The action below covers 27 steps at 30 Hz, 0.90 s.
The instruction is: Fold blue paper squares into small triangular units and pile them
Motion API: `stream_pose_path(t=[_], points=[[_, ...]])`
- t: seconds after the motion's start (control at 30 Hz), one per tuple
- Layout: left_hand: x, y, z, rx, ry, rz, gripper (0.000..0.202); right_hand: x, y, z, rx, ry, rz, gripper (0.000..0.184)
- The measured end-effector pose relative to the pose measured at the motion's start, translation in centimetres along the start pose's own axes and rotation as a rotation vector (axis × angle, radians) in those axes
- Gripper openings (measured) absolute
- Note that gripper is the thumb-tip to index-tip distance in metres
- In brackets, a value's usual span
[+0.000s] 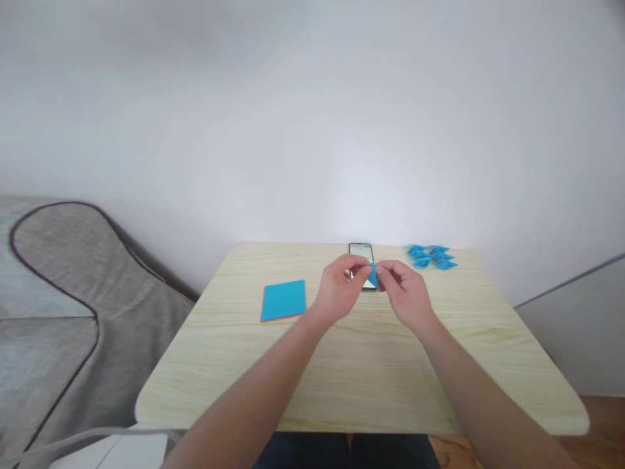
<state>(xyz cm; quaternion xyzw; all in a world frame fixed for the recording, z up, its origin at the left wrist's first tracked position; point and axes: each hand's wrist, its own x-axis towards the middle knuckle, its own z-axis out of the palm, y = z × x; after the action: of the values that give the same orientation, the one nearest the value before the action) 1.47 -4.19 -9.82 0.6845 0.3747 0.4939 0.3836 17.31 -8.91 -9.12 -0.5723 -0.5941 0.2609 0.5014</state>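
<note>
A small piece of folded blue paper (pixel 373 277) is held up between my two hands, above the table. My left hand (pixel 344 280) pinches its left edge with thumb and forefinger. On the other side, my right hand (pixel 401 285) pinches the paper near its top right. The fingers cover part of the folds. Behind the hands lies a phone (pixel 361 250) with a lit screen, partly hidden by my left hand and the paper.
A stack of square blue paper (pixel 284 300) with an orange edge lies on the left of the wooden table (pixel 371 371). Several folded blue paper pieces (pixel 432 256) sit at the back right. The white wall (pixel 312 130) borders the table's rear; a grey sofa (pixel 131 306) stands left.
</note>
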Motion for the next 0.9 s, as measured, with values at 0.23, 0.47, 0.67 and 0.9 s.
stream_pose_path(t=[0.23, 0.47, 0.67, 0.9], points=[[5.5, 2.6, -1.5, -0.290, -0.059, -0.062, 0.018, 5.2, -4.0, -1.2, -0.006, -0.040, -0.039, 0.024], [7.6, 4.8, -3.0, -0.316, -0.061, -0.022, 0.016, 7.4, -6.5, -2.5, -0.006, -0.185, -0.064, 0.021], [7.1, 5.9, -3.3, -0.317, -0.044, -0.050, 0.016, 7.8, -6.8, -3.0, 0.022, -0.242, -0.055, 0.015], [6.0, 7.2, -3.8, -0.435, -0.033, -0.002, 0.021, 7.8, -6.9, -2.5, 0.452, -0.299, 0.006, 0.020]])
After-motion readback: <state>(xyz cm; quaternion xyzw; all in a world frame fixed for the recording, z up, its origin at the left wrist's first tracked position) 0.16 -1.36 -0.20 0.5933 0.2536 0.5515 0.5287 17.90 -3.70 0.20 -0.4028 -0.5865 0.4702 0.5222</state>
